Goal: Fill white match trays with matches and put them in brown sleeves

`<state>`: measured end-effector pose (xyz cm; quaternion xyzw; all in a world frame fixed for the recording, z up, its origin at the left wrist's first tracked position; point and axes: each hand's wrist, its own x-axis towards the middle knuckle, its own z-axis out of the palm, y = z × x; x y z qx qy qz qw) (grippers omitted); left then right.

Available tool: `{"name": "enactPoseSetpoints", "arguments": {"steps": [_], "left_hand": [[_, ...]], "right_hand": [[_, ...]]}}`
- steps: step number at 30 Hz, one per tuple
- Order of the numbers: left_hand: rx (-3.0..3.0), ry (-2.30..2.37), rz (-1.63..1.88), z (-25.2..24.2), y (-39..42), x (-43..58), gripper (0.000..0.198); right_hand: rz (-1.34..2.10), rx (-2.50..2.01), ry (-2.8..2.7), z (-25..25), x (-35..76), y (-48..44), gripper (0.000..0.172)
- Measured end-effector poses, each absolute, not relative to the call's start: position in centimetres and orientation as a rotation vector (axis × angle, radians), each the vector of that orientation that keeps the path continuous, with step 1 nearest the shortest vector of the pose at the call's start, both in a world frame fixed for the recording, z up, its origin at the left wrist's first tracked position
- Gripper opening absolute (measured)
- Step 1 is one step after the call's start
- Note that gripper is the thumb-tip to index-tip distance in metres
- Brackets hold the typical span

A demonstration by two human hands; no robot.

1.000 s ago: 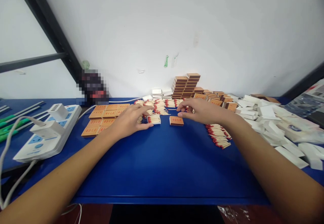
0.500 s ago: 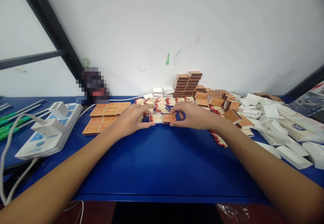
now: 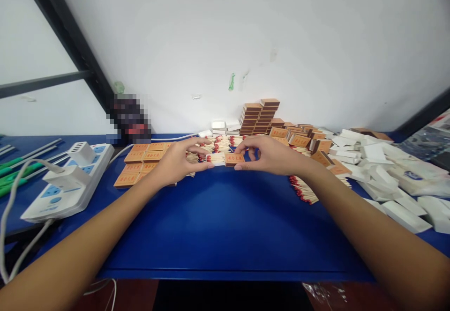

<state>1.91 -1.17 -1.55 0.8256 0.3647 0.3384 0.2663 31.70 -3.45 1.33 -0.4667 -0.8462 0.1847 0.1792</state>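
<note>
Between my hands is a matchbox in two parts: a white inner tray [image 3: 215,159] filled with red-tipped matches, and an orange printed sleeve [image 3: 234,159] at its right end. My left hand [image 3: 183,161] pinches the tray's left end between thumb and fingers. The sleeve is gripped by my right hand [image 3: 263,156], thumb at the front and fingers behind. The tray's right end meets the sleeve's opening; how far it sits inside, I cannot tell. Loose matches [image 3: 228,141] lie just behind the box.
Orange matchboxes [image 3: 128,178] lie in rows at left, beside a white power strip [image 3: 82,194]. Stacked matchboxes [image 3: 258,119] stand against the wall. More sleeves [image 3: 298,140], a match pile [image 3: 302,191] and white trays [image 3: 408,210] spread across the right of the blue table [image 3: 225,236].
My left hand has closed on the tray's left end, and the tray and sleeve have risen slightly. My right hand still holds the sleeve.
</note>
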Motion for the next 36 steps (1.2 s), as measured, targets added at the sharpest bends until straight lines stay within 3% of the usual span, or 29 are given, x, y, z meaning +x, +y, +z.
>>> {"name": "enactPoseSetpoints", "arguments": {"steps": [5,12,23,28,36], "left_hand": [[2.209,1.011,0.932,-1.1,-1.2,1.9,0.065],[2.328,1.012,0.901,-0.9,-1.5,2.2,0.033],[2.473,0.844,0.873,-1.0,-1.4,2.2,0.024],[2.429,0.867,0.908,-1.1,-1.6,2.3,0.028],[2.152,0.876,0.967,-1.4,-1.8,2.6,0.053]], "right_hand": [[0.512,-1.275,-2.288,1.4,31.4,-3.7,0.052],[0.564,-1.222,-2.225,1.0,31.1,-3.7,0.048],[0.62,-1.233,-2.184,1.0,30.7,-3.9,0.046],[0.889,-1.175,-2.057,0.3,30.7,-3.7,0.054],[1.07,-1.041,-1.883,-1.1,29.2,-3.7,0.049]]}}
